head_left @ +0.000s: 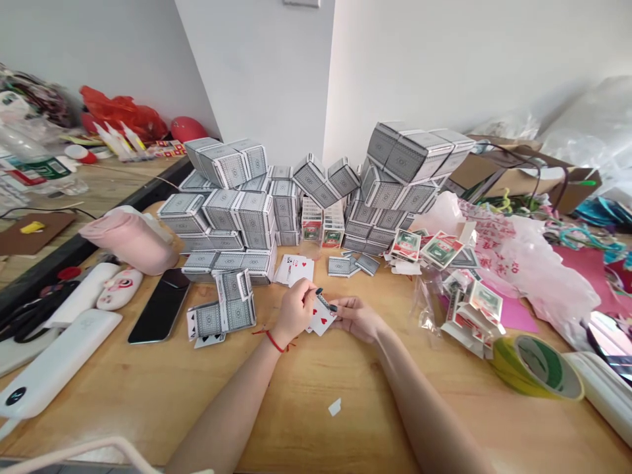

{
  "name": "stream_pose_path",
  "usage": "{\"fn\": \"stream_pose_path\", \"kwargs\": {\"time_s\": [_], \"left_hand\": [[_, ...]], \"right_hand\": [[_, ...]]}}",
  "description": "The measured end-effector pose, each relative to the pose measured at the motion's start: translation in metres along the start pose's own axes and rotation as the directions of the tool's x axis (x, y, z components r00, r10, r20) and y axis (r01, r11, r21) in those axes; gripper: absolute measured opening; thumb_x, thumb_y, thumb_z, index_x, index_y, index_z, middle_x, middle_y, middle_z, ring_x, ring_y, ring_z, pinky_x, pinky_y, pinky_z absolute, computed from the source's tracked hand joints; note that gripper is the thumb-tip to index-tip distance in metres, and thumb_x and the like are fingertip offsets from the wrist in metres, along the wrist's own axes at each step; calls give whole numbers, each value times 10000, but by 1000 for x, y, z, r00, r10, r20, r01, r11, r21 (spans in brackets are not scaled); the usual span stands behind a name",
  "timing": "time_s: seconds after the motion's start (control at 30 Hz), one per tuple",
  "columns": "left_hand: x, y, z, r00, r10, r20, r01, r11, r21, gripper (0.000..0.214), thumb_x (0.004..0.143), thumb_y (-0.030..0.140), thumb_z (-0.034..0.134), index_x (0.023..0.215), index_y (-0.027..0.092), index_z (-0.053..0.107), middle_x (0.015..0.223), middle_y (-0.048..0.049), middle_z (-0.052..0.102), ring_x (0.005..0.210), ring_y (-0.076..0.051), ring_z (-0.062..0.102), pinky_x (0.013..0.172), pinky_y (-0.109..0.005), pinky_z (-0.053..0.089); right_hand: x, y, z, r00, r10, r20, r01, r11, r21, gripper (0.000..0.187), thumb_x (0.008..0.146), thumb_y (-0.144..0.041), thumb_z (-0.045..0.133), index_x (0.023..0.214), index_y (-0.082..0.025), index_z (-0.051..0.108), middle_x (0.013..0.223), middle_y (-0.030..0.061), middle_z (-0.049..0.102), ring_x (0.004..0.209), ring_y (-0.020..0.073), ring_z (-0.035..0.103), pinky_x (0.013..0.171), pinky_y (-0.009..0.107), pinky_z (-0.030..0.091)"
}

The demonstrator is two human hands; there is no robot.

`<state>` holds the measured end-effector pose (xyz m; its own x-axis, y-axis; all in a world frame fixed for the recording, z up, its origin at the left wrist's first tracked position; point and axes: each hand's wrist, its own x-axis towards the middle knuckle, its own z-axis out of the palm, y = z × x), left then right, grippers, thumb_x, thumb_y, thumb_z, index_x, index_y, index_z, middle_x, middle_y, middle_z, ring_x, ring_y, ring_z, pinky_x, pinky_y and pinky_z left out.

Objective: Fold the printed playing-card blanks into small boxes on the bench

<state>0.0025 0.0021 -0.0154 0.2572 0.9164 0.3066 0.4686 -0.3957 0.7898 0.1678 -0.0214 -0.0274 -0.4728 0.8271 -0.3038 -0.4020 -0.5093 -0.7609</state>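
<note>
Both my hands meet at the middle of the wooden table (316, 395) around a playing card (320, 318) with red hearts. My left hand (296, 309), with a red string at the wrist, pinches the card's left edge. My right hand (355, 316) grips it from the right. Just behind lies a small fan of face-up cards (295, 268). A half-built card box (231, 308) with loose cards stands to the left of my left hand. Stacked grey-backed card cubes (237, 210) rise behind as a wall.
A black phone (158, 304), white cases (54, 362) and a pink roll (129, 238) lie at the left. At the right are card packets (471, 309), plastic bags (533, 270), a yellow-green tape roll (538, 366) and a cardboard box (523, 172). A paper scrap (334, 407) lies between my forearms.
</note>
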Motion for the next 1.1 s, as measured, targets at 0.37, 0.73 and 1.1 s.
{"fn": "stream_pose_path", "kwargs": {"time_s": [0.37,0.73,1.1], "left_hand": [[0,3,-2,998,54,44,-55,998,17,140,797,161,385,676,183,453,656,-5,525,639,-124,499,597,-228,378],[1,4,-6,993,96,64,-97,995,22,154,813,171,388,716,170,508,692,-21,556,673,-128,517,629,-234,388],[1,1,-3,992,-62,105,67,997,-41,172,801,237,416,695,159,526,634,-6,560,587,-112,492,556,-212,358]], "right_hand": [[2,3,3,995,-18,-101,11,997,-76,239,549,-276,760,704,-108,689,660,65,680,610,149,625,675,315,502],[-1,0,4,996,-11,-88,-1,989,-145,277,547,-300,754,740,-108,704,691,80,688,650,180,632,706,348,494],[5,7,6,934,-201,-294,51,893,-447,186,493,-291,745,604,-151,694,617,45,689,533,170,605,571,288,470]]}}
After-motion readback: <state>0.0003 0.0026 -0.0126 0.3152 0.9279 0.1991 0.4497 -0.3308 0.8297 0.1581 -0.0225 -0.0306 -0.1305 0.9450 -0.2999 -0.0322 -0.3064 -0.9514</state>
